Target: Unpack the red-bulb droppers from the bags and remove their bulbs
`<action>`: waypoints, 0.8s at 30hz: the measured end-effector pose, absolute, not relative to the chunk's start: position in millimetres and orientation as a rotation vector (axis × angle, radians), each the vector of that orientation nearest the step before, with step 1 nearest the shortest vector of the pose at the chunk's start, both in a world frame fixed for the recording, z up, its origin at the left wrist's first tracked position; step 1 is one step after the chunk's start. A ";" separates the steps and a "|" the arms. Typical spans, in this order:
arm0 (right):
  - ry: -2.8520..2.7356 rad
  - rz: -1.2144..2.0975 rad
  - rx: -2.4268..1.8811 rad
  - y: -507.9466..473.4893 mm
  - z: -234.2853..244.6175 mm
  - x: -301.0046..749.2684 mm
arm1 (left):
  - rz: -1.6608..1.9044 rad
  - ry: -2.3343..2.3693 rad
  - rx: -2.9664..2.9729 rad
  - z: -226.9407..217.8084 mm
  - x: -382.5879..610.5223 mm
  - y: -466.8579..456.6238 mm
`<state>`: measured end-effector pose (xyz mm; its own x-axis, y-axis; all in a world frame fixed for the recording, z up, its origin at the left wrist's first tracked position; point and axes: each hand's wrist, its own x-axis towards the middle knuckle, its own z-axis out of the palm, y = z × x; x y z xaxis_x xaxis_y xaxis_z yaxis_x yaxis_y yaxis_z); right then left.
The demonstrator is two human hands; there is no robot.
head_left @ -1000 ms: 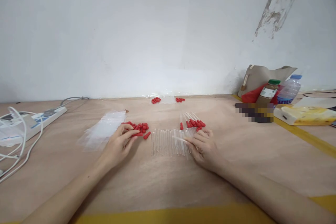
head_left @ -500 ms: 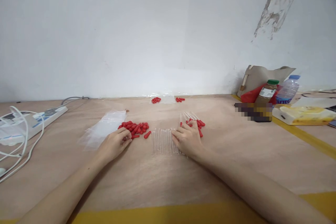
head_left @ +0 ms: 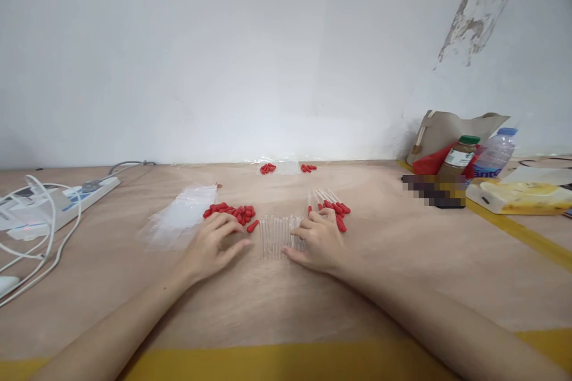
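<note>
My left hand, its thumb and fingers apart, rests just in front of a pile of red rubber bulbs. One bulb lies loose to the right of that pile. Side by side in the middle are several thin clear glass tubes. My right hand is over the right end of this row, thumb and fingers spread, touching or just above the tubes; I see nothing held in it. Behind it lie several droppers, clear tubes with red bulbs fitted, partly hidden by the hand.
Clear plastic bags lie left of the bulbs. Bagged red bulbs are by the wall. A power strip with white cables is at left. Bottles, a bag and a yellow tissue pack stand at right.
My left hand has moved right from the bulb pile and its fingers have opened. My right thumb has spread left over the tubes. The view has shifted slightly.
</note>
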<state>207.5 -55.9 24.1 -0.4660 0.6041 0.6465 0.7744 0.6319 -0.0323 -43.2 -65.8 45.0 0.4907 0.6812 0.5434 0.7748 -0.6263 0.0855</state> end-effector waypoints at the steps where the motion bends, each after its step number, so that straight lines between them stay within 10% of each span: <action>1: -2.221 -0.321 -1.080 -55.3 27.6 211.8 | -0.785 -1.220 -2.608 43.7 -34.7 -68.8; 24: -2.035 0.071 -2.118 29.3 51.1 213.6 | -0.756 -1.112 -2.761 16.9 25.0 -50.1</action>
<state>213.6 29.3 51.1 0.0494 0.9932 0.1058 0.9834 -0.0299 -0.1788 25.0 -50.1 16.9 0.6171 0.6331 0.4673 0.6677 -0.7356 0.1148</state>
